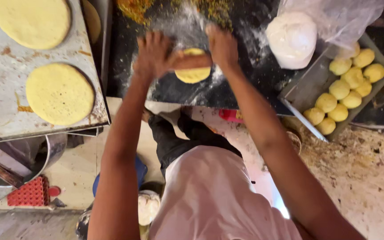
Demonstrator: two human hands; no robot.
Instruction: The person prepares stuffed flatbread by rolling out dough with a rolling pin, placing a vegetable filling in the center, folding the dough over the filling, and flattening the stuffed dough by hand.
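Note:
Both my hands press on a wooden rolling pin [191, 61] that lies across a small yellow dough disc [193, 74] on a dark, flour-dusted counter [165, 91]. My left hand [153, 52] covers the pin's left end. My right hand [221, 46] bears down on its right end with the fingers flat. The middle of the disc is hidden under the pin.
Two rolled yellow flatbreads [59, 93] lie on a metal griddle [3, 75] at the left. A metal tray [307, 86] at the right holds several yellow dough balls [339, 89]. A white flour bag [292, 39] stands behind it. Spice heaps line the counter's far edge.

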